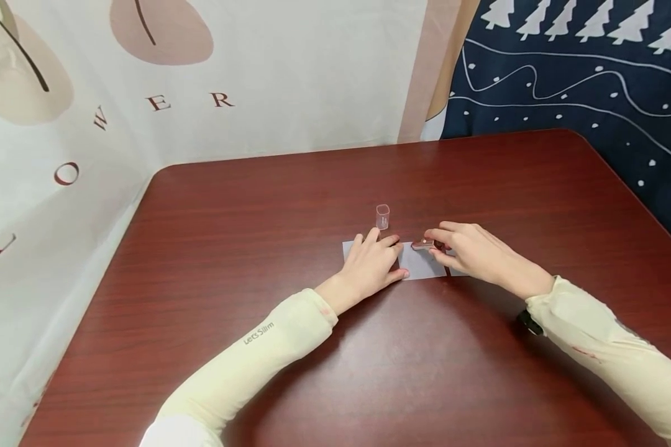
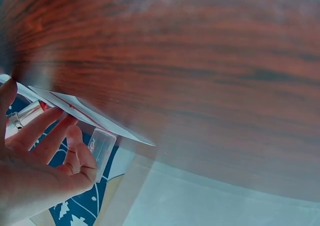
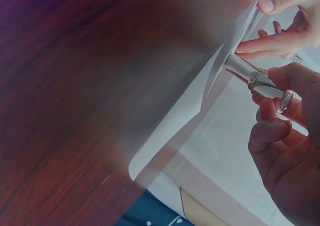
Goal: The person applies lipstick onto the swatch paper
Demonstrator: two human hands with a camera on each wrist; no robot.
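My right hand [image 1: 472,251] pinches a shiny metallic lipstick [image 3: 255,80] between thumb and fingers, low over a white strip of paper [image 1: 422,262]. In the left wrist view a red tip shows at the end of the lipstick [image 2: 25,117], close to the paper. A dark red line [image 1: 447,271] crosses the strip beside the right hand. My left hand [image 1: 369,264] rests on the left part of the paper with its fingers spread, holding nothing. Just beyond its fingertips, a clear plastic cap [image 1: 383,217] stands upright on the table.
The dark red-brown wooden table [image 1: 291,205] has rounded far corners. Behind it hang a pale printed cloth [image 1: 313,81] and, at the right, a navy cloth [image 1: 565,87] with white trees. A dark band [image 1: 530,323] sits at the right wrist, under the sleeve.
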